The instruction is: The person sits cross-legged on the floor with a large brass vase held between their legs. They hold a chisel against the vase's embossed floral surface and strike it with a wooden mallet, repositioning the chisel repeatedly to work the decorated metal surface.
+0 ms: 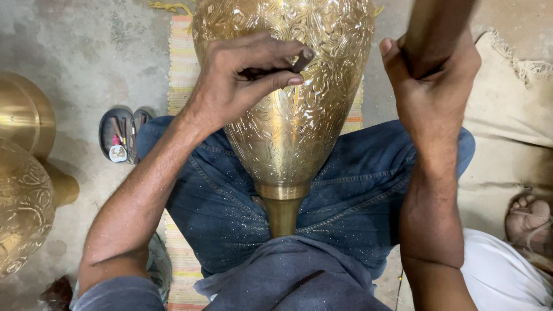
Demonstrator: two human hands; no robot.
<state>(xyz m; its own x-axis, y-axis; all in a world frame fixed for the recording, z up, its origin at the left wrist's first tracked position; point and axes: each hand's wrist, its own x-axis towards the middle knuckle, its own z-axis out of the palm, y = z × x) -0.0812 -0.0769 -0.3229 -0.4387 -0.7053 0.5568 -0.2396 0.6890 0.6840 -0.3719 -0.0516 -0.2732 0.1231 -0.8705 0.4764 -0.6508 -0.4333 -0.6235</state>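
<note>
1. A large, pear-shaped brass vase with a dense engraved floral pattern (288,103) is seen lying across the lap in the centre of the frame, its narrow plain neck (283,210) pointing toward the lower edge and resting between the blue-jeaned thighs (351,196).

2. As far as can be judged, the chasing is well advanced: the whole visible body is covered with relief ornament, and only the smooth collar and neck are left plain. Whether the hidden far side is worked cannot be told. Fine bright metal specks are scattered over the jeans.

3. The left hand (242,75) is laid on the upper centre of the vase, wrist bent, the fingers curled closely round a short dark metal punch (299,60) pinched between thumb and fingertips, its end showing just above the vase's surface.

4. The right hand (432,75) is raised at the upper right, clenched in a full fist round a thick wooden handle (432,29), which is blurred and runs out of the top of the frame; its head is not seen.

5. At the left, a small dark oval tray of tools (121,135) lies on the concrete floor, with further brass vessels (26,190) at the left edge. A striped woven mat (181,63) lies under the legs; another person's bare foot (530,216) appears at the right edge.
</note>
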